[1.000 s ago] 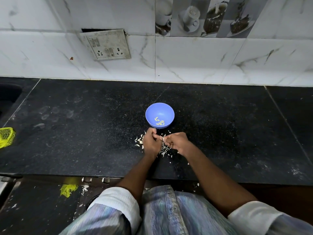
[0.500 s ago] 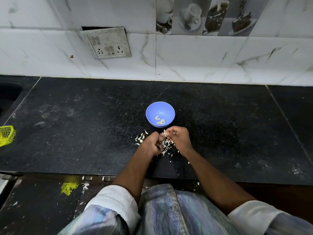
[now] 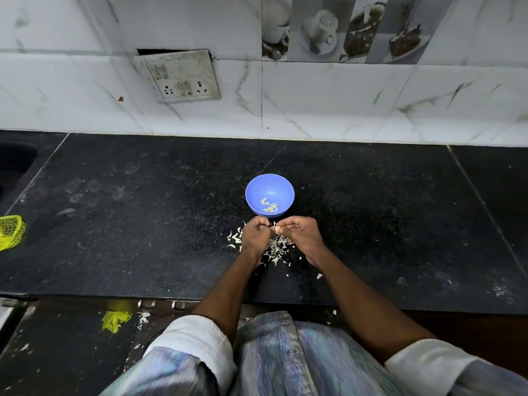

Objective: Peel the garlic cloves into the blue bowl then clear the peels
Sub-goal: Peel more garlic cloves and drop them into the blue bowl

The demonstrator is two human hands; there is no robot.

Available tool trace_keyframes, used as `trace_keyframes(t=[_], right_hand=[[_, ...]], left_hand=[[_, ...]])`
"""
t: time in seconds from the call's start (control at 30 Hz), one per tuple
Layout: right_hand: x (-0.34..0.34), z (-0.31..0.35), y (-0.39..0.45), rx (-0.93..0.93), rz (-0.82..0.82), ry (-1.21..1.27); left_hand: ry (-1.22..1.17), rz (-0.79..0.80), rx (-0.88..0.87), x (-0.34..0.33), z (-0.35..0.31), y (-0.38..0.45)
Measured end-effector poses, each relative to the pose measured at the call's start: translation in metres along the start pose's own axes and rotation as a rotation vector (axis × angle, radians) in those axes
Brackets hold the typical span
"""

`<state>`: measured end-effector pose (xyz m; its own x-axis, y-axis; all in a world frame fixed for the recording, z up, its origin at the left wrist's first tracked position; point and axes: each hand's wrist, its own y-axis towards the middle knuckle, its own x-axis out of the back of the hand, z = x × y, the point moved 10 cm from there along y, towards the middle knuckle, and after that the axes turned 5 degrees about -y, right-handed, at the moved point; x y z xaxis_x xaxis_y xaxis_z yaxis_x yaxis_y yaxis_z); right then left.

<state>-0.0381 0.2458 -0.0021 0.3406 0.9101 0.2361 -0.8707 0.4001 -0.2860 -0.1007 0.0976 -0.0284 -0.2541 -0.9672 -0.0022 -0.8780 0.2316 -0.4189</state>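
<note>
Both hands (image 3: 281, 235) pinch one garlic clove (image 3: 276, 230) — beside blue bowl (image 3: 257, 187).

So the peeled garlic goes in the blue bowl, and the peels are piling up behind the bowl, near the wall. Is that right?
Not quite. The head view shows the peels piled in front of the bowl, on the person's side, under both hands, not near the wall. The peeled garlic does lie in the bowl.

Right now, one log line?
peeling | both hands pinch garlic clove | peeled cloves in blue bowl | peels on counter
</note>
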Motion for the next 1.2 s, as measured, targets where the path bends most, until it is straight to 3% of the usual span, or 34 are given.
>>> trace_keyframes(t=[0.27, 0.47, 0.67, 0.8, 1.2], right_hand=[[-0.007, -0.01, 0.004, -0.073, 0.012, 0.048], [-0.013, -0.02, 0.003, -0.162, 0.068, 0.219], [-0.014, -0.019, -0.001, -0.177, 0.113, 0.358], [-0.019, -0.031, -0.004, -0.266, 0.117, 0.423], [-0.013, -0.035, 0.002, -0.355, 0.039, 0.44]], left_hand=[[0.148, 0.009, -0.11, 0.0, -0.01, -0.002], [0.092, 0.066, -0.133, -0.003, -0.011, -0.003], [-0.164, 0.091, 0.165, -0.01, 0.008, -0.005], [-0.141, 0.103, 0.258, -0.012, 0.025, 0.0], [0.106, 0.068, -0.069, -0.006, 0.002, 0.004]])
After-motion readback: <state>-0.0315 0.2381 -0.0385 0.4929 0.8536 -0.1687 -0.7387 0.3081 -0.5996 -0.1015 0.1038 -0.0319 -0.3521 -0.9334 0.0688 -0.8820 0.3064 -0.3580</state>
